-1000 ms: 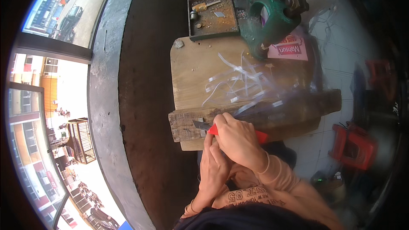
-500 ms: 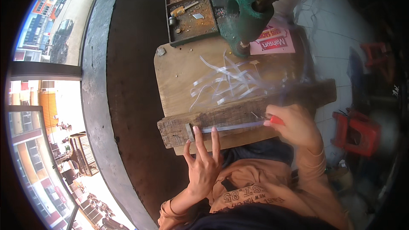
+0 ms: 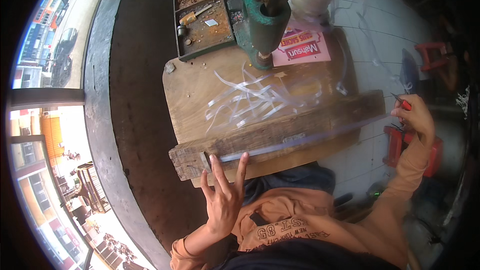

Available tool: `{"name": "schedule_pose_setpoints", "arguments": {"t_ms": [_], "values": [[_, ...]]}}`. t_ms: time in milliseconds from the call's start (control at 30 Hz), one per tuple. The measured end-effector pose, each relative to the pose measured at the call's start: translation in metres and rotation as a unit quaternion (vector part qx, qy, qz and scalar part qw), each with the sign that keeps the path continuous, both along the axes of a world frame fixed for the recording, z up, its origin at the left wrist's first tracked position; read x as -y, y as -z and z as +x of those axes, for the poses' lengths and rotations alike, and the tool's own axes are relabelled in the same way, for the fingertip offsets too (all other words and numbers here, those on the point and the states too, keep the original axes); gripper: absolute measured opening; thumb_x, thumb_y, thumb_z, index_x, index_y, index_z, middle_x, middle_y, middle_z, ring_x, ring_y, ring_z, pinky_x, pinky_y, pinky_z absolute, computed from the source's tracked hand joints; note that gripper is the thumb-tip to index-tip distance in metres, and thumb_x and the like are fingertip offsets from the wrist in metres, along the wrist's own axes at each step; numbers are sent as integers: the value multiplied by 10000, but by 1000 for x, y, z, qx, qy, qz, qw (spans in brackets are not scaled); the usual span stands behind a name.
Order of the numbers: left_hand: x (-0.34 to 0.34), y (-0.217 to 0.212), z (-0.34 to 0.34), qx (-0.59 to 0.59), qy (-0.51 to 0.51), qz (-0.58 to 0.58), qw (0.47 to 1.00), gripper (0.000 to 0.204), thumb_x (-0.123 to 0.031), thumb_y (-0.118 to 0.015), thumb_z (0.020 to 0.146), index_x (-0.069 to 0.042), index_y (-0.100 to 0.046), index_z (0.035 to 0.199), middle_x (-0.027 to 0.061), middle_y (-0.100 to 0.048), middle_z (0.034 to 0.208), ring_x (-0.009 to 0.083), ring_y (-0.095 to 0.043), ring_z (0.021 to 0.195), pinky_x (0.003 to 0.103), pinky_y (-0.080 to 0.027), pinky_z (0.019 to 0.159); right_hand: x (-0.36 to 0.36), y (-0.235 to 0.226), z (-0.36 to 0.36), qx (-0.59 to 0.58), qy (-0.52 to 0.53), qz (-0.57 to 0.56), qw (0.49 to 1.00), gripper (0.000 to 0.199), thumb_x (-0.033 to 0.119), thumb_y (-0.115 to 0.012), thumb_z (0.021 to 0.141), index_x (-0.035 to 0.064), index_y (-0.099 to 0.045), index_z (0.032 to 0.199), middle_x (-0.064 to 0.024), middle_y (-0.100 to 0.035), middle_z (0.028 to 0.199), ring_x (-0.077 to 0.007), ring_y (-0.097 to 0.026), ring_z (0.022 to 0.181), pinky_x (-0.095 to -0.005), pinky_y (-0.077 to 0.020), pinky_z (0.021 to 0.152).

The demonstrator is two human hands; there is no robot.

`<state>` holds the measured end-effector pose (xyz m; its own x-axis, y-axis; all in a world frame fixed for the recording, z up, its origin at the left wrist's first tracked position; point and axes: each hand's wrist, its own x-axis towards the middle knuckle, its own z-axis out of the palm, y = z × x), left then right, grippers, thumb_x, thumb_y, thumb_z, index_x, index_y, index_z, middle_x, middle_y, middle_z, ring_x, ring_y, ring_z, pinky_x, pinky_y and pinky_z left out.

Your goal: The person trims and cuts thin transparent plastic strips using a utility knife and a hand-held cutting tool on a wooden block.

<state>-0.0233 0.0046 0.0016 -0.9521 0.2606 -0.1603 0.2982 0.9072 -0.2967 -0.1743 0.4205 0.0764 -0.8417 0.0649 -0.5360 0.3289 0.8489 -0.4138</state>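
A rough wooden plank (image 3: 280,132) lies across the near edge of a wooden board (image 3: 200,95). A long clear plastic strip (image 3: 310,137) runs along the plank toward the right. My left hand (image 3: 222,195) is at the plank's left end, two fingers spread and pressing down by the strip's end and a small metal piece (image 3: 205,160). My right hand (image 3: 415,115) is far out to the right, past the plank's end, shut on a red-handled tool (image 3: 402,102) at the strip's other end. Several cut clear strips (image 3: 255,100) lie loose on the board.
A green bench press (image 3: 262,15) stands at the board's far side beside a pink printed card (image 3: 300,47). A rusty tray of small parts (image 3: 200,17) sits behind the board. Red stools (image 3: 435,52) are on the tiled floor at right. A concrete ledge (image 3: 97,100) borders the left.
My right hand has drawn the red tool from the plank's left end out past its right end, stretching the strip. My left hand has opened and now pins the left end.
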Motion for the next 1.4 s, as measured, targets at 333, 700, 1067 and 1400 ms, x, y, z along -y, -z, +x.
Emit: {"name": "schedule_pose_setpoints", "arguments": {"t_ms": [333, 700, 1067, 1400], "values": [[-8, 3, -5, -13, 19, -68, 997, 701, 2, -423, 841, -208, -212, 1476, 303, -471, 1251, 282, -569, 1085, 384, -409, 950, -9, 58, -9, -49, 8, -20, 999, 190, 89, -697, 695, -2, -531, 697, -71, -538, 589, -139, -522, 535, -288, -408, 535], [-5, 3, -2, -17, 56, -120, 991, 698, 0, -431, 860, -142, -152, 1484, 306, -465, 1252, 288, -585, 1057, 369, -397, 960, 15, 76, 22, -241, -23, 122, 962, 226, 32, -667, 747, 6, -513, 910, -161, -544, 861, -372, -563, 808, -419, -428, 696], [2, -3, -3, -38, 75, -114, 990, 653, -61, -425, 862, -136, -209, 1474, 314, -473, 1228, 307, -600, 1045, 389, -354, 993, 56, 100, 47, -369, -29, 133, 919, 212, -79, -583, 740, 37, -514, 904, -118, -498, 901, -352, -564, 839, -430, -434, 671], [2, -1, -2, -33, 65, -61, 995, 665, -12, -434, 843, -147, -239, 1464, 335, -452, 1229, 311, -586, 1033, 381, -424, 919, 72, 116, 80, -344, -73, 272, 896, 579, -109, -568, 667, 34, -482, 1221, -152, -486, 1260, -357, -634, 825, -404, -522, 708]]}}
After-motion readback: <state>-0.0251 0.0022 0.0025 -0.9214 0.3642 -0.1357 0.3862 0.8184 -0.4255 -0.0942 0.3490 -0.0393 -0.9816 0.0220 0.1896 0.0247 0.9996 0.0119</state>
